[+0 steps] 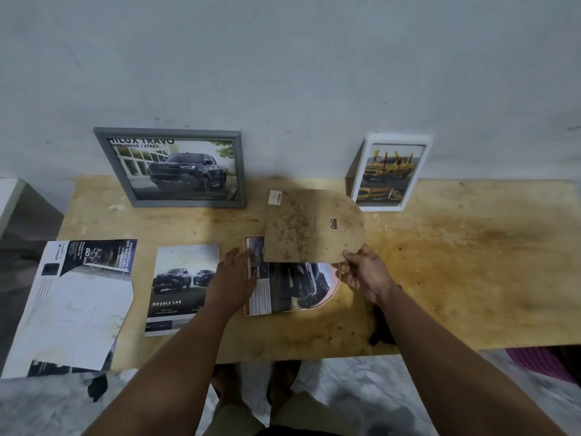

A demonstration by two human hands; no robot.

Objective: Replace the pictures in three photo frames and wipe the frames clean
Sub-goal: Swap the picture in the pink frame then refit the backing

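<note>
Right hand pinches the near edge of a stained brown backing board between thumb and fingers, board lifted and tilted, its rounded side toward 3 o'clock. A small metal hanger clip sits on the board's face, and a white label shows at its far-left corner.

Left hand lies flat with fingers straight and loosely together, fingertips on the left edge of the arch-shaped frame lying flat at table centre. A cut-out truck picture lies in that frame (rounded side at 3 o'clock, matching the board). The board overlaps the picture's far part; whether they touch I can't tell.

At 11 o'clock from the hands: grey frame leaning upright against the wall, holding a dark pickup print, text "HILUX TRAVO" partly cut off at the top. At 1 o'clock: white frame also leaning on the wall, portrait, yellow truck picture inside.

At 9 o'clock, just beside the left hand: loose brochure page, two dark pickups, "DOUBLE CAB" printed on it; the left forearm covers its right edge. Further out at 9 o'clock, at the table's left end: a large torn brochure sheet, mostly white, overhanging the near edge.

Wooden table is stained, pushed against the wall. At 5 o'clock by the right forearm, a dark object on the table's near edge, mostly hidden, can't identify it.
</note>
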